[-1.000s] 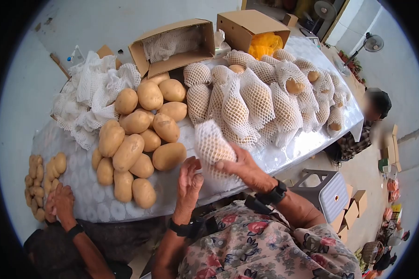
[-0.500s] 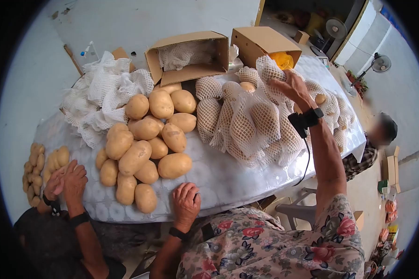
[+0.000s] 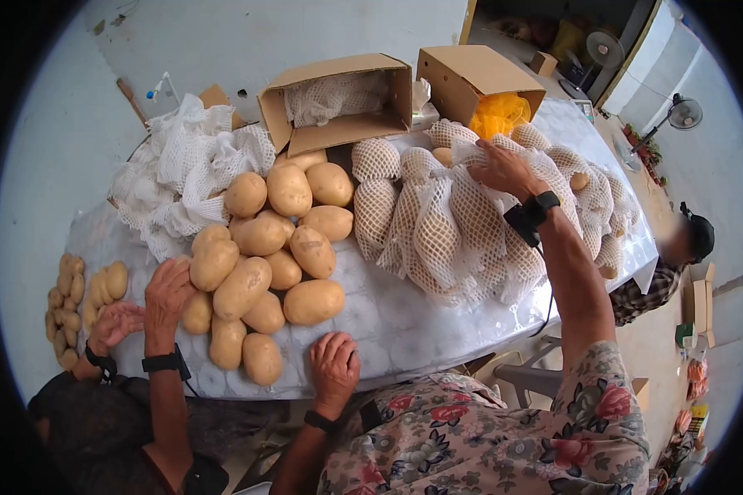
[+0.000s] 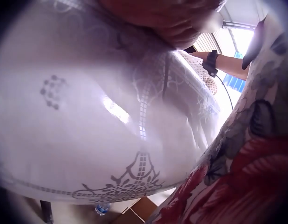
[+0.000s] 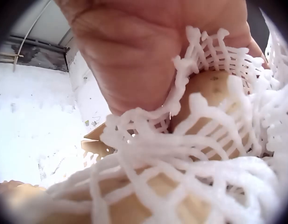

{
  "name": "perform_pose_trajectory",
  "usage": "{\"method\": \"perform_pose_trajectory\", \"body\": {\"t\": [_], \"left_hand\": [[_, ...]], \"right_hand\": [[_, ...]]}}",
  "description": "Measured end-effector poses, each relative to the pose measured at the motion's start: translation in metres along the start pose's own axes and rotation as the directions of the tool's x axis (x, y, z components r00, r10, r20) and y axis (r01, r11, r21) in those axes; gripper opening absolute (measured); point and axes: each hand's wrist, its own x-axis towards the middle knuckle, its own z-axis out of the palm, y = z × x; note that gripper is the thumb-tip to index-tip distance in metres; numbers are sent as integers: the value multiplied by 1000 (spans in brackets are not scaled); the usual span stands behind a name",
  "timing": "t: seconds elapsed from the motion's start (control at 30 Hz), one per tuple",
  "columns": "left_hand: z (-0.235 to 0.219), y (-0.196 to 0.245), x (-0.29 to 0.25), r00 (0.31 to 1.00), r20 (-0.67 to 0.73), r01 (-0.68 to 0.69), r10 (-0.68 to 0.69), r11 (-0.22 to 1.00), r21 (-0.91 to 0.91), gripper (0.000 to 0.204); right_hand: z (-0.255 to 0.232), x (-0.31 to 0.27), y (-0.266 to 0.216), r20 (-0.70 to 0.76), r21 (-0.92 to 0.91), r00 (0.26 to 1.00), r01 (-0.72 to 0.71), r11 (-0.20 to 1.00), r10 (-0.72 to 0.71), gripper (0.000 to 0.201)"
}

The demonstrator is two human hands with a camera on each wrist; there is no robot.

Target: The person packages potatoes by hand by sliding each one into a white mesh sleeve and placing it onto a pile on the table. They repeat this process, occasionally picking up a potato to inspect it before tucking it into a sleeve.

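Note:
My right hand [image 3: 504, 171] lies over the pile of potatoes in white foam netting, its fingers stretched out across a netted potato [image 3: 476, 216]. In the right wrist view the palm [image 5: 134, 56] is against the frilled end of a foam net sleeve [image 5: 148, 135], and a potato [image 5: 204, 93] shows through it. On the table near its front edge rests my left hand [image 3: 334, 369], fingers loosely bent and holding nothing. Bare potatoes [image 3: 243, 287] are heaped to the left of the netted ones. The left wrist view mostly shows the tablecloth [image 4: 88, 126].
Loose foam sleeves [image 3: 177, 173] lie piled at the back left. Behind stand an open cardboard box [image 3: 347, 132] with netting inside and another box [image 3: 479, 70] with orange netting. Another person's hand [image 3: 168, 290] touches the bare heap's left side; smaller potatoes [image 3: 66, 305] lie at the far left.
My right hand carried a netted potato from in front of me to the netted pile, then lowered and loosened there. My left hand sank onto the table. The other person's hand moved right to the bare potatoes.

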Motion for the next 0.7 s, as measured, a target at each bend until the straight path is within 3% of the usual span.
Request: {"method": "perform_pose_trajectory", "body": {"t": [0.1,0.3,0.5,0.63,0.7], "left_hand": [[-1,1,1,1000,-2,0,0,1000,3,20],[-2,2,1,1000,7,10,-10,1000,9,17],[-2,3,2,1000,-3,25,-25,1000,4,16],[-1,2,1,1000,2,25,-25,1000,14,16],[1,0,-1,1000,2,28,-28,1000,7,15]], "right_hand": [[1,-2,2,-25,93,1000,-7,996,9,66],[-11,-8,-11,58,97,997,-50,994,44,65],[-40,7,-17,-53,101,998,46,994,-41,62],[-60,34,-43,-87,118,965,258,959,-248,55],[-48,65,-42,-19,41,936,351,935,-351,54]]}}
